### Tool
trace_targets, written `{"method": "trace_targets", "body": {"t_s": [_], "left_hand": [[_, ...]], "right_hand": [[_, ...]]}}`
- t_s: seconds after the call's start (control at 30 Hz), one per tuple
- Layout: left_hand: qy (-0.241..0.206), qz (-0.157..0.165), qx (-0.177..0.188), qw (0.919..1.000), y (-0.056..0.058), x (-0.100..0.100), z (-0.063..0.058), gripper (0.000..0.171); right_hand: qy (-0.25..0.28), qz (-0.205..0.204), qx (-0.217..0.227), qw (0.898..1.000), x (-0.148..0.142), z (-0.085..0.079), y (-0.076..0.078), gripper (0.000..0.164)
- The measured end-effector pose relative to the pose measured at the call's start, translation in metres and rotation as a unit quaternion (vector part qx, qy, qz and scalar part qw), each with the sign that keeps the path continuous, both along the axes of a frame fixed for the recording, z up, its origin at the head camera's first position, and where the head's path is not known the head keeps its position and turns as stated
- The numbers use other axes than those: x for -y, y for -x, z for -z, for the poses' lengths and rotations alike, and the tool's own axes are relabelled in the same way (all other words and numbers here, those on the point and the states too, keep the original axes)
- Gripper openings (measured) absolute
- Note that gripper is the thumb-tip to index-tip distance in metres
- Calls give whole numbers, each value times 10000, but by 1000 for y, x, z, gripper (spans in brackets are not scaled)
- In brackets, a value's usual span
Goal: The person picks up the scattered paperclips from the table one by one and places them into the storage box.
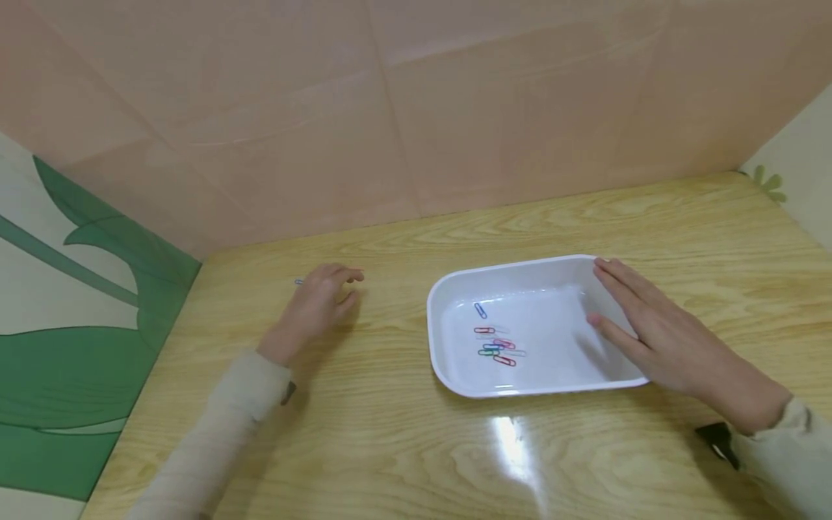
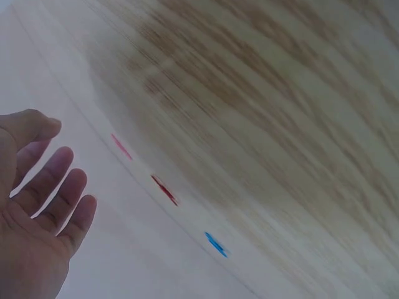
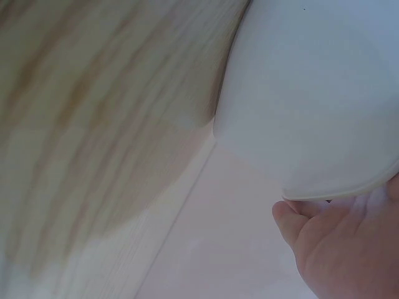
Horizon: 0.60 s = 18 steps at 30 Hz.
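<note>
A wooden table [image 1: 403, 440] runs back to a pink wall [image 1: 416, 108], with a leaf-patterned panel [image 1: 71, 325] closing off its left edge; open tabletop lies in front of the tray and between the two hands. The white plastic tray [image 1: 448, 289] sits right of centre, well clear of the table's near edge. Inside it, toward its left half, lie several coloured paper clips [image 1: 495, 345], one blue paper clip [image 1: 480, 310] a little apart from the cluster. The right hand [image 1: 656, 334] rests on the tray's right rim with fingers straight and close together, thumb inside the wall. The left hand [image 1: 318, 307] hovers low over bare wood left of the tray, fingers loosely apart and holding nothing. Three loose clips [image 2: 164, 190] lie along the wall's foot just beyond its fingertips.
</note>
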State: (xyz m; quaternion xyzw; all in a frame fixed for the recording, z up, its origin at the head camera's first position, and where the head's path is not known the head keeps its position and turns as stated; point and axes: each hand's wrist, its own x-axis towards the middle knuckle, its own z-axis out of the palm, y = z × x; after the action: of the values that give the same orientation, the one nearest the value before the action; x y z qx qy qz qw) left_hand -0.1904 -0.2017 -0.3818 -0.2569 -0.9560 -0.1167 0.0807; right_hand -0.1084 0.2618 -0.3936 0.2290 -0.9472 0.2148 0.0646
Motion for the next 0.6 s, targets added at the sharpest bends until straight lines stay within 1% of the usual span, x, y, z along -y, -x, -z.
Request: {"method": "trace_targets", "body": {"t_s": [0.07,0.27,0.5,0.6], "left_hand": [[9,-51,-4,10000,2,4,1,28],[43,-257,161,9995,6,12,2,31],[312,-448,220,9983,13,17,2,27],[380,-538,336,9973,16,20,3,28]], "right_hand": [[8,-3,5,10000,1,0,0,69],[34,-17,-7,10000,1,-1,0,69],[17,-10,-34,10000,1,0,0,70],[23,-7,-31,10000,1,1,0,70]]}}
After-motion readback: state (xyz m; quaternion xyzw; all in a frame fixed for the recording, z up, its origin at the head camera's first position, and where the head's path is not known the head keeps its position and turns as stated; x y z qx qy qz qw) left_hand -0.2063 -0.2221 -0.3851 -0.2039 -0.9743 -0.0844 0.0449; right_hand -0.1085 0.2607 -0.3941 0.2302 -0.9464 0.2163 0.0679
